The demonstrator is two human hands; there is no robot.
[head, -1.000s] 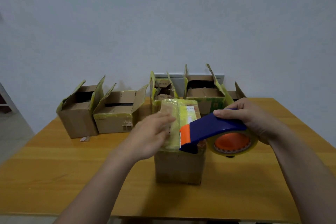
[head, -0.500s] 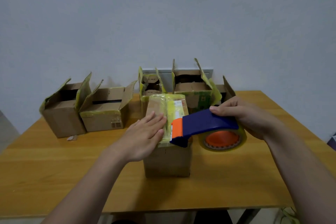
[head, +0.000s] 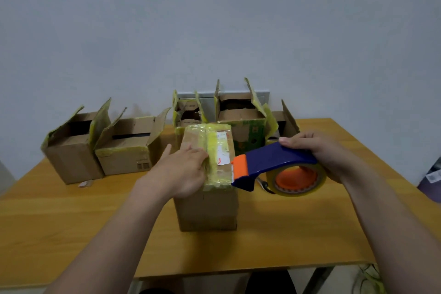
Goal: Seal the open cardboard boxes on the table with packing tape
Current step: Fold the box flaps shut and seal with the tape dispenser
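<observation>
A closed cardboard box [head: 207,207] stands at the middle of the wooden table [head: 71,222], its top covered in yellowish tape. My left hand [head: 183,169] lies flat on the left part of that top, fingers straight. My right hand [head: 317,150] grips a blue and orange tape dispenser [head: 269,164] holding a roll of tape [head: 297,180]. The dispenser's orange nose touches the box's near right top edge. Several open boxes stand behind: two at the left [head: 69,150] [head: 128,150] and others at the back middle [head: 241,122].
A small scrap of tape [head: 85,183] lies on the table by the left boxes. The white wall is close behind the row of boxes. A dark object [head: 432,181] sits off the table's right edge. The table's front edge is near my body.
The dispenser's nose has slid from the middle of the box top to its near right edge. My left hand has flattened on the left side of the top. The view has tilted.
</observation>
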